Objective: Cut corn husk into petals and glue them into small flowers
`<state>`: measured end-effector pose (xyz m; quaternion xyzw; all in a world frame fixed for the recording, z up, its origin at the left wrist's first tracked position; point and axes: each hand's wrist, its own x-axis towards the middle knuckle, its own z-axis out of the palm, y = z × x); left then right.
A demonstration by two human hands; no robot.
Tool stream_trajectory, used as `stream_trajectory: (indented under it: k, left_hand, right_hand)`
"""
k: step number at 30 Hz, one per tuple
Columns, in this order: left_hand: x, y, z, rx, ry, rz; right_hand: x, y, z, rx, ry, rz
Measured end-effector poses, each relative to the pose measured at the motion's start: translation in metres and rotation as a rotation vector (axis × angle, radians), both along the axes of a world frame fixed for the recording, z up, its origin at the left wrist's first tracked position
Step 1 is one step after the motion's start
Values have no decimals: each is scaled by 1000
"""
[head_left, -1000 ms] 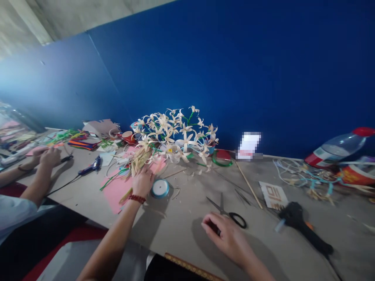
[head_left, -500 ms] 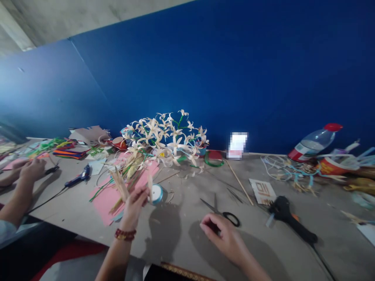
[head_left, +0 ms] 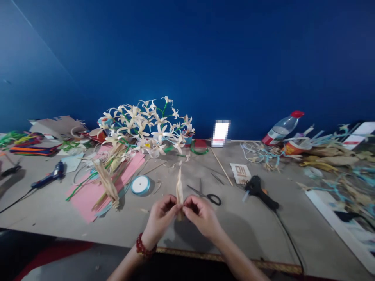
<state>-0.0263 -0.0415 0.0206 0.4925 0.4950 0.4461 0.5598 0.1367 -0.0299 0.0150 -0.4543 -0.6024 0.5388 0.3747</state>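
My left hand (head_left: 159,220) and my right hand (head_left: 202,216) meet over the near edge of the grey table (head_left: 205,242). Both pinch the lower end of a pale dried leaf strip (head_left: 179,189), which stands upright between the fingertips. My left wrist wears a red bead bracelet (head_left: 142,248). Black-handled scissors (head_left: 205,194) lie just behind my right hand. A roll of light blue ribbon (head_left: 140,184) lies to the left of my hands, next to a bundle of dried leaf strips (head_left: 108,182) on pink paper sheets (head_left: 96,187).
A bouquet of cream paper-like flowers (head_left: 146,125) stands against the blue wall. A black glue gun (head_left: 259,188) with its cord lies at the right, a blue glue gun (head_left: 48,176) at the left. A plastic bottle (head_left: 281,128), loose cords and scraps crowd the right side.
My left hand lifted a leaf strip from the pile at the left and carried it to the middle, where my right hand took hold too. The view swung right; the neighbour's hands left the frame.
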Motion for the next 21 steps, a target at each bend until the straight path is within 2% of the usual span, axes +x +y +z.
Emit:
stream_trajectory:
  k: [4, 7, 10, 14, 18, 21]
  left_hand:
    - [1, 3, 4, -4, 53, -55]
    - [2, 4, 5, 46, 146, -29]
    - [4, 3, 8, 79, 216, -17]
    - [4, 2, 14, 100, 298, -79]
    - [5, 0, 15, 179, 450, -50]
    - [6, 0, 13, 182, 488, -41]
  right_hand:
    - [6, 1, 7, -65, 71, 6]
    - [8, 3, 9, -53, 33, 50]
    - [8, 2, 5, 15, -39, 41]
    - [9, 2, -3, -1, -42, 24]
    - [11, 3, 0, 121, -200, -3]
    - [8, 1, 5, 205, -308, -17]
